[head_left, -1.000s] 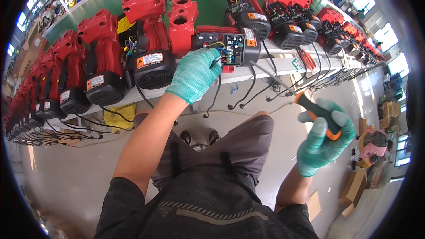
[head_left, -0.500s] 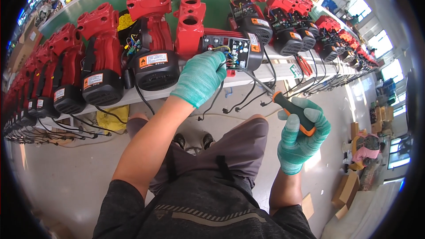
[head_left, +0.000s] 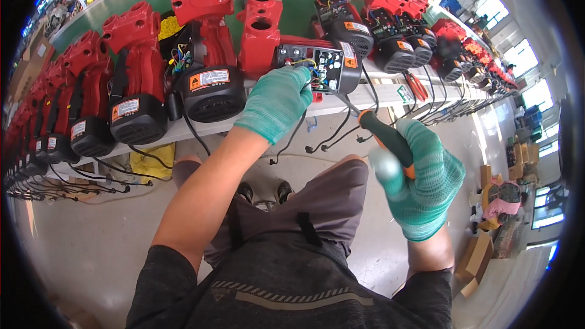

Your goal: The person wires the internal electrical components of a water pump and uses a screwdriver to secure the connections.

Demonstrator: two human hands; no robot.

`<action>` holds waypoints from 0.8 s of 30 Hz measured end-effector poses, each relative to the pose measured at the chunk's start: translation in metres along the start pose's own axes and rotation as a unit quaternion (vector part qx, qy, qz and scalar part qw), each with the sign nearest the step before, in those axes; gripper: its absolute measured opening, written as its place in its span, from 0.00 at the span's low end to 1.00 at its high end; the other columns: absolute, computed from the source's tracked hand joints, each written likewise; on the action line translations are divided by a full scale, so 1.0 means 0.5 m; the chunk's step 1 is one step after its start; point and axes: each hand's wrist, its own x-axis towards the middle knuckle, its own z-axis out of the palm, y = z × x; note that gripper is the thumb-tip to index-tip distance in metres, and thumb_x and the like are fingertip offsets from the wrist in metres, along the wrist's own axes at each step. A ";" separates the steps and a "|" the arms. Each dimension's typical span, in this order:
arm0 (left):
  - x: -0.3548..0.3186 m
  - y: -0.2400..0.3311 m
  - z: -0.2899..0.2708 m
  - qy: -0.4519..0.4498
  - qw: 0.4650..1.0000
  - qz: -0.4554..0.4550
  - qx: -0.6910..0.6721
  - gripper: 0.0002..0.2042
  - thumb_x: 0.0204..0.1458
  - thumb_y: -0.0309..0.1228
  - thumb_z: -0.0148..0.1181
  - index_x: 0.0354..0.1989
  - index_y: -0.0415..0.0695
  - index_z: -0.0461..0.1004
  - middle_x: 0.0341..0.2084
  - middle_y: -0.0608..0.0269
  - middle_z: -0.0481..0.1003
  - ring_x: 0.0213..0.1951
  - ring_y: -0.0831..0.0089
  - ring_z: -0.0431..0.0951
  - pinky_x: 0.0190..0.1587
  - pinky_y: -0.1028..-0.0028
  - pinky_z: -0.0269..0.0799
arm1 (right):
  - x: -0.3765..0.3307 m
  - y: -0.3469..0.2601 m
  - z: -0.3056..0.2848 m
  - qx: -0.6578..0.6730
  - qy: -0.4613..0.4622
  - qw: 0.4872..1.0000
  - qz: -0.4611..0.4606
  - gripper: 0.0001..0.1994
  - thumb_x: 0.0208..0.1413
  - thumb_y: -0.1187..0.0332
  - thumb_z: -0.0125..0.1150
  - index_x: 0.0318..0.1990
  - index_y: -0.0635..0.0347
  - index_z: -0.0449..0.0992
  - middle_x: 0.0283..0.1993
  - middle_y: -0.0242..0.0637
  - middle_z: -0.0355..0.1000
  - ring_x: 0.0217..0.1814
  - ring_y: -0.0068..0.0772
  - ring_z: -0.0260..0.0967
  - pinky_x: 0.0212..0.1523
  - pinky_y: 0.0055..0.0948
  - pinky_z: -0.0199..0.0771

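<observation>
My left hand (head_left: 275,100), in a green knit glove, reaches into the uncovered wiring box of a red pump (head_left: 259,39) with a black end cap. Its fingers are drawn together among thin coloured wires beside the circuit board (head_left: 328,68); whatever they pinch is hidden. My right hand (head_left: 423,176), gloved alike, is wrapped round the handle of a screwdriver (head_left: 387,133), dark green with orange ends. The shaft slants up and left toward the board's lower edge, and I cannot tell whether the tip touches anything.
Red pumps (head_left: 207,42) line the white bench edge (head_left: 244,119) on both sides, their black cords hanging down. Red-handled pliers (head_left: 417,87) lie right of the open pump. A yellow bag (head_left: 151,161) is below the bench. At far right another person (head_left: 503,201) is bent low near cartons (head_left: 475,259).
My right hand has turned and closed further round the screwdriver, which has shifted a little left and up toward the board. My left hand stays nearly in place.
</observation>
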 end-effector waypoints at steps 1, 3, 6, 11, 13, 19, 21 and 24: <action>-0.001 0.001 0.000 0.000 1.000 -0.001 0.000 0.05 0.55 0.26 0.64 0.36 0.38 0.77 0.32 0.45 0.79 0.37 0.45 0.80 0.41 0.54 0.76 | 0.006 -0.002 -0.003 -0.025 -0.019 0.999 0.016 0.20 0.56 0.55 0.77 0.46 0.59 0.79 0.41 0.44 0.78 0.27 0.44 0.77 0.25 0.36 0.76; 0.002 0.004 0.001 -0.012 1.000 -0.015 0.010 0.05 0.56 0.27 0.63 0.36 0.38 0.77 0.32 0.44 0.79 0.37 0.44 0.80 0.42 0.53 0.76 | -0.002 -0.002 -0.002 -0.029 -0.015 0.999 0.004 0.18 0.54 0.60 0.77 0.47 0.58 0.80 0.36 0.42 0.74 0.27 0.44 0.74 0.26 0.37 0.74; 0.003 0.006 0.001 -0.011 1.000 -0.013 0.017 0.05 0.57 0.27 0.62 0.37 0.38 0.77 0.32 0.43 0.79 0.38 0.44 0.80 0.43 0.53 0.76 | 0.013 -0.016 -0.019 -0.097 -0.078 0.990 -0.073 0.20 0.43 0.73 0.77 0.47 0.58 0.78 0.35 0.41 0.70 0.34 0.47 0.72 0.30 0.41 0.71; 0.005 0.010 -0.002 -0.012 0.999 -0.019 0.030 0.05 0.57 0.27 0.62 0.37 0.38 0.77 0.33 0.43 0.79 0.38 0.44 0.81 0.43 0.53 0.77 | 0.018 -0.015 -0.035 -0.075 -0.097 0.990 -0.065 0.19 0.45 0.72 0.76 0.46 0.60 0.78 0.34 0.41 0.69 0.33 0.46 0.72 0.29 0.40 0.71; 0.006 0.012 -0.003 -0.019 0.999 -0.024 0.036 0.05 0.57 0.27 0.62 0.37 0.38 0.78 0.33 0.43 0.79 0.38 0.44 0.81 0.44 0.53 0.77 | 0.013 -0.009 -0.038 -0.080 -0.111 0.989 -0.053 0.19 0.46 0.72 0.75 0.46 0.60 0.77 0.35 0.42 0.69 0.33 0.46 0.72 0.29 0.39 0.72; 0.009 0.021 -0.003 -0.012 0.998 -0.028 0.061 0.06 0.57 0.28 0.62 0.39 0.38 0.78 0.34 0.42 0.80 0.38 0.43 0.81 0.44 0.54 0.78 | 0.006 0.013 -0.026 -0.047 -0.048 0.993 -0.100 0.20 0.49 0.73 0.72 0.51 0.61 0.77 0.37 0.42 0.72 0.35 0.46 0.74 0.34 0.37 0.75; 0.009 0.020 -0.006 -0.019 0.998 -0.027 0.060 0.06 0.57 0.28 0.62 0.39 0.38 0.78 0.33 0.42 0.80 0.38 0.44 0.81 0.44 0.54 0.78 | -0.002 0.013 -0.031 -0.052 -0.070 0.993 -0.080 0.21 0.48 0.73 0.72 0.51 0.62 0.77 0.39 0.43 0.72 0.37 0.47 0.74 0.34 0.38 0.76; 0.014 0.020 -0.005 -0.024 0.998 -0.027 0.054 0.06 0.57 0.28 0.62 0.38 0.38 0.78 0.33 0.42 0.79 0.39 0.44 0.81 0.44 0.54 0.78 | -0.016 0.019 -0.033 -0.058 -0.097 0.992 -0.056 0.24 0.45 0.69 0.74 0.52 0.63 0.78 0.42 0.46 0.70 0.40 0.50 0.74 0.34 0.40 0.76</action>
